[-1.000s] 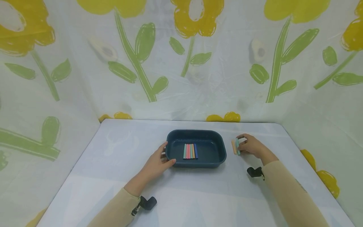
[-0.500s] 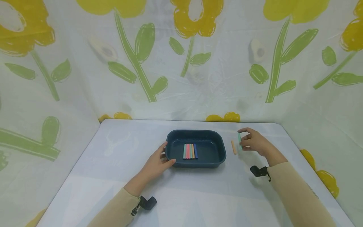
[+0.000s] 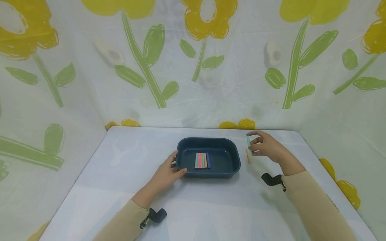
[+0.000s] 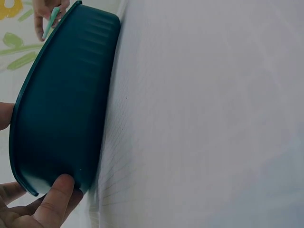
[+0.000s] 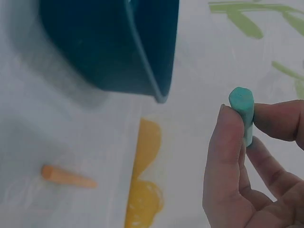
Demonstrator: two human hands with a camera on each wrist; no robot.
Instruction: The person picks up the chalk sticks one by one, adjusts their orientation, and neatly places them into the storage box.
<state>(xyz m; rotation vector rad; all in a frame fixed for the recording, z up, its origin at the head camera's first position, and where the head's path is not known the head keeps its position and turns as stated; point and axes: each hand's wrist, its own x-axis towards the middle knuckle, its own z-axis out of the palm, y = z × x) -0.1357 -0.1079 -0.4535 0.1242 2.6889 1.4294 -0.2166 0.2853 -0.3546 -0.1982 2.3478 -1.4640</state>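
A dark blue rectangular tray (image 3: 224,174) stands on the table, with a row of several chalk sticks (image 3: 202,160) in pink, green, orange and blue lying side by side in it. My left hand (image 3: 166,172) grips the tray's left end, thumb on the near side, fingers at the end wall. To the right of the tray, my right hand (image 3: 266,147) pinches a light green chalk stick (image 5: 243,107) between thumb and fingers, raised above the table. Below it an orange chalk stick (image 5: 69,176) lies on the table, beside the tray's right end.
The white-covered table (image 3: 199,207) reaches to a flower-patterned curtain (image 3: 235,87) behind it and at both sides. A small black camera (image 3: 157,216) is worn at the left wrist, another black camera (image 3: 271,179) at the right.
My right hand has lifted the green chalk stick off the table from beside the orange one, moving first right, then back left and farther up. The left hand and tray have stayed put.
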